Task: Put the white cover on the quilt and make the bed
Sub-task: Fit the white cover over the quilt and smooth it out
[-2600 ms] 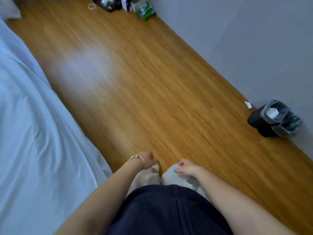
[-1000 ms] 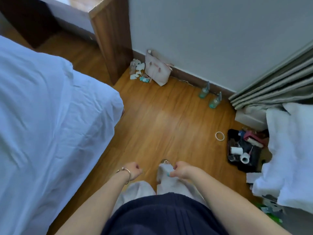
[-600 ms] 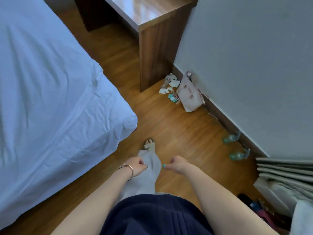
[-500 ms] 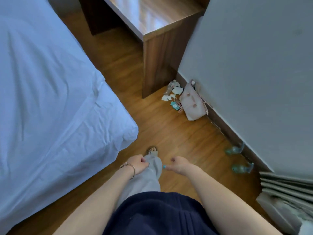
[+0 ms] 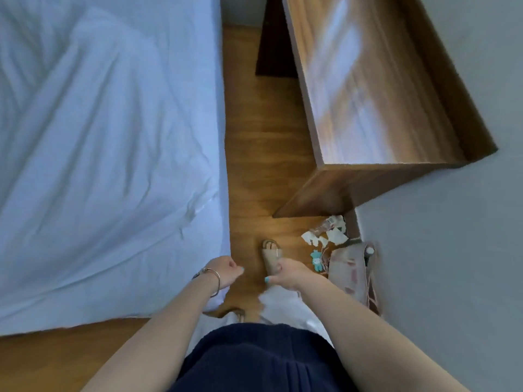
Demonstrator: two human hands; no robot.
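**At the corner of the bed, both hands empty**

At the left, the bed [image 5: 99, 137] fills most of the view, dressed in a pale, creased sheet that hangs over the mattress edge down to the near right corner. Neither the quilt nor its white cover can be picked out with certainty here; only this sheeted surface shows, so where they lie cannot be told from this view.

By judgement, a quilt and cover will be soft, limp and bulky rather than heavy: they sag wherever unsupported and slide over a smooth sheet. The sensible hold is at the corners and along the open hem, one corner in each hand, pinched through both layers so the filling does not creep inside.

Just right of the bed's near corner, the left hand [image 5: 225, 271] hangs low over the wooden floor [image 5: 254, 165], fingers loosely curled, gripping nothing, a bangle at the wrist. It is close to the draped sheet but whether it touches it cannot be told.

A little further right, apart from the other, the right hand [image 5: 285, 274] is likewise loosely curled and empty, above a sandalled foot [image 5: 271, 256] stepping forward. Both forearms reach down and forward from the body in a walking posture.

Right of the floor strip, a wooden desk [image 5: 368, 94] stands against the grey wall, with a pink bag [image 5: 351, 270] and small litter on the floor at its near end.
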